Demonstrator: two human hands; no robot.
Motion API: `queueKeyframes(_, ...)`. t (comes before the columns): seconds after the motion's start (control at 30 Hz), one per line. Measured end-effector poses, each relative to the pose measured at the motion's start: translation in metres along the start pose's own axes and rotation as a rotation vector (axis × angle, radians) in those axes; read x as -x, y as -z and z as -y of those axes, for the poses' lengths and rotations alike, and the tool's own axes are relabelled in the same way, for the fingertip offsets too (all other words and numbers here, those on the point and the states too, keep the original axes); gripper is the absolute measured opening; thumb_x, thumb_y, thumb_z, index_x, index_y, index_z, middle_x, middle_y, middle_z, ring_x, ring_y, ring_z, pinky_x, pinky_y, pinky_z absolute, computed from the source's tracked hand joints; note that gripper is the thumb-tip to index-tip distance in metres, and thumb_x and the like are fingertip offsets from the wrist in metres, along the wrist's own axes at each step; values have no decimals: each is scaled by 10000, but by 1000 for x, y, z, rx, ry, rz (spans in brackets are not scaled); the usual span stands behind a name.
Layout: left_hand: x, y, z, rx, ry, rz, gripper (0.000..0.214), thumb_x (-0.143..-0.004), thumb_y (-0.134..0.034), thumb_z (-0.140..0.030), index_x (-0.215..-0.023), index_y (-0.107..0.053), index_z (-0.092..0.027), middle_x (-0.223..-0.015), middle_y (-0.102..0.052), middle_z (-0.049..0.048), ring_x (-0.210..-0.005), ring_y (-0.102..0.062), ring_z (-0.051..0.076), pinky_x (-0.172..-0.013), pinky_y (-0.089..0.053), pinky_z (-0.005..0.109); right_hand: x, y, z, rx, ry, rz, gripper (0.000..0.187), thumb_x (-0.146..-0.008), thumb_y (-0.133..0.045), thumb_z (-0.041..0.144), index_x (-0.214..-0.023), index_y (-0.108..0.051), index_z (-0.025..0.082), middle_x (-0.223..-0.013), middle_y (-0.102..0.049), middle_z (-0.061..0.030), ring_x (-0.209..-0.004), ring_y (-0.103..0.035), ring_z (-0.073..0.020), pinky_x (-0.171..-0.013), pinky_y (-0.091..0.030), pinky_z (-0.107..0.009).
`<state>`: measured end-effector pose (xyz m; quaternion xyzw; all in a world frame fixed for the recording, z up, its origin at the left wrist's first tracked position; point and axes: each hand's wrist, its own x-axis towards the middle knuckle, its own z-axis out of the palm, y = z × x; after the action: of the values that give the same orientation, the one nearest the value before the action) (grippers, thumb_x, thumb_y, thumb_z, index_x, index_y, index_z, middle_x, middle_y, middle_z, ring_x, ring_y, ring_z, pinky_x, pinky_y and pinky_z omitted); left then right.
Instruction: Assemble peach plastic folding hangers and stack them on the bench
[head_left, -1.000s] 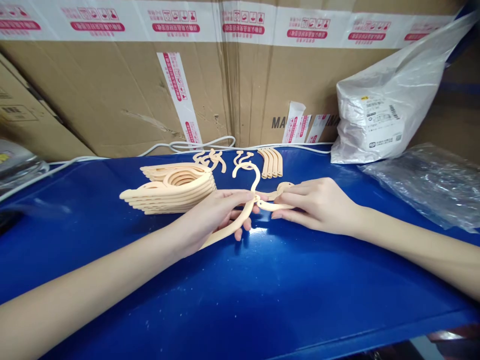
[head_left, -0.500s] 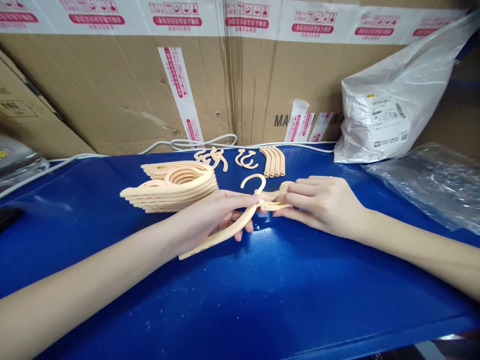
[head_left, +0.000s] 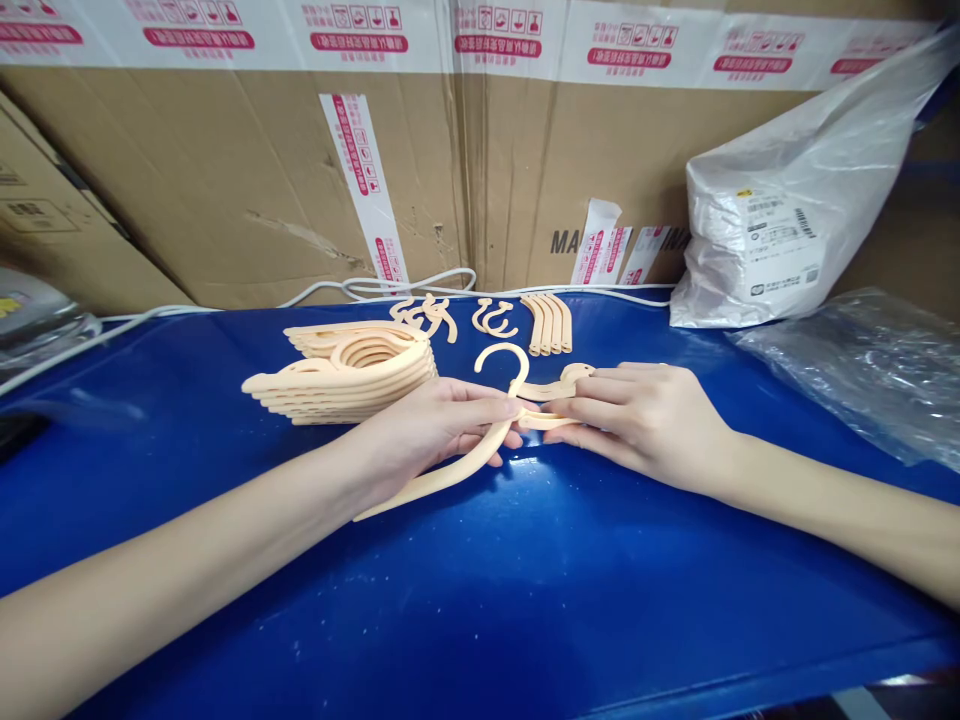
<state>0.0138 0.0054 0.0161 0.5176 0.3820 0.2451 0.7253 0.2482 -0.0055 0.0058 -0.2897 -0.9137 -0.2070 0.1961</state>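
A cream plastic clothes hanger (head_left: 457, 468) is between my hands, its curved hook pointing up and to the left. My left hand (head_left: 442, 420) pinches it near the centre joint, below the hook; one arm of the hanger slants down towards me under that hand. On the other side, my right hand (head_left: 652, 415) is closed around the hanger's right arm, with fingers covering its end. Behind my left wrist lies a stack of cream hangers (head_left: 345, 375). Farther back are loose hooks (head_left: 495, 318) and a row of curved hanger arms (head_left: 551, 325).
More small cream pieces (head_left: 426, 315) lie behind the stack. A blue-covered table (head_left: 480, 620) carries everything. Cardboard boxes (head_left: 262, 170) stand along its back edge, with a white cable (head_left: 360, 288) before them. At right are a white plastic bag (head_left: 772, 220) and clear plastic wrap (head_left: 862, 365).
The hanger has turned slightly in my hands, its hook shifting left and showing more fully. My left fingers have moved a little closer around the joint.
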Motion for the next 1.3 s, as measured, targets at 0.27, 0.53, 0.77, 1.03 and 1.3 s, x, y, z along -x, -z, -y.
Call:
queueKeyframes(0.27,0,-7,-5,-48,66,-99,132,-888,-635,-185,-880,-755,-130,-691,-696,11,-621,-622,80,-607,-500,166,0,0,3,-112,-17,21,339,-990,-463,374,-907,-728,178,-784,-724,-22,-702,-656,-144,-640,-435,-267)
queueKeyframes(0.53,-1,-8,-7,-53,52,-78,162,-907,-592,-167,-870,-739,-110,-677,-687,11,-604,-621,81,-597,-497,178,0,7,4,-254,-115,130,437,-1000,-422,414,-795,-727,177,-630,-642,-12,-557,-585,-111,-535,-346,-241)
queueKeyframes(0.77,-3,-8,-1,-153,23,-60,230,-922,-567,-281,-919,-712,-103,-740,-711,63,-524,-610,115,-490,-502,229,-2,9,4,-332,-166,177,436,-996,-432,413,-755,-706,174,-633,-661,-8,-541,-583,-107,-526,-330,-240)
queueKeyframes(1.03,-4,-13,-4,-235,53,-32,267,-937,-501,-289,-879,-686,-104,-754,-712,59,-502,-605,104,-507,-496,224,-2,11,3,-418,-230,228,412,-981,-470,417,-738,-702,178,-610,-643,9,-532,-559,-97,-535,-327,-237)
queueKeyframes(1.3,8,-20,1,-732,-165,-102,443,-972,-416,-410,-608,-495,-169,-482,-431,-54,-431,-364,74,-447,-263,210,-5,8,0,-375,-152,92,371,-942,-525,468,-768,-681,180,-653,-652,-7,-591,-586,-118,-571,-374,-244)
